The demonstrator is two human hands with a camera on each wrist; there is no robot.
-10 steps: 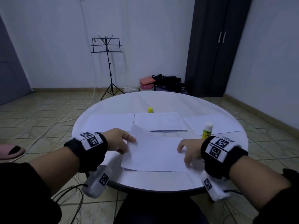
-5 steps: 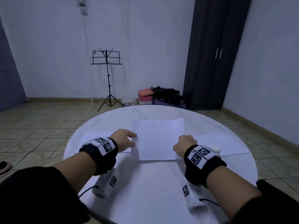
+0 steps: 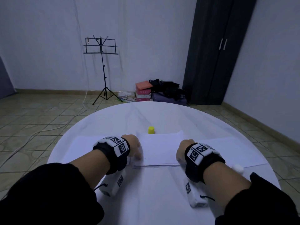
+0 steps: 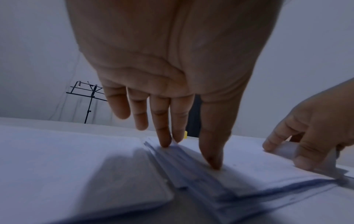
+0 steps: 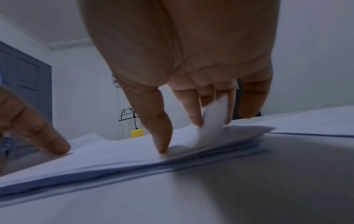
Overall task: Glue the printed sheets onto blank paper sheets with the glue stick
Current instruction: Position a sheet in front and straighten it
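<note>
On the round white table (image 3: 162,114) in front of me, three lots of paper lie in a row, and I am working at the middle stack (image 3: 159,148). Its top sheet (image 5: 118,148) is being laid down onto the pile, so I judge this to be the placing-and-pressing step of one gluing. My left hand (image 3: 132,146) has its fingers straight, with the thumb (image 4: 211,151) and two fingertips touching the sheet at its left edge. My right hand (image 3: 183,150) presses its thumb (image 5: 162,133) onto the right edge, while the paper's corner (image 5: 214,119) curls up between my other fingers; whether they pinch it, I cannot tell. Just beyond the stack stands a yellow cap (image 3: 151,130). The glue stick (image 3: 237,168) shows only its white top behind my right wrist. Next I should square the edges with the sheet beneath, flatten that raised corner, then smooth outward so no crease sets.
</note>
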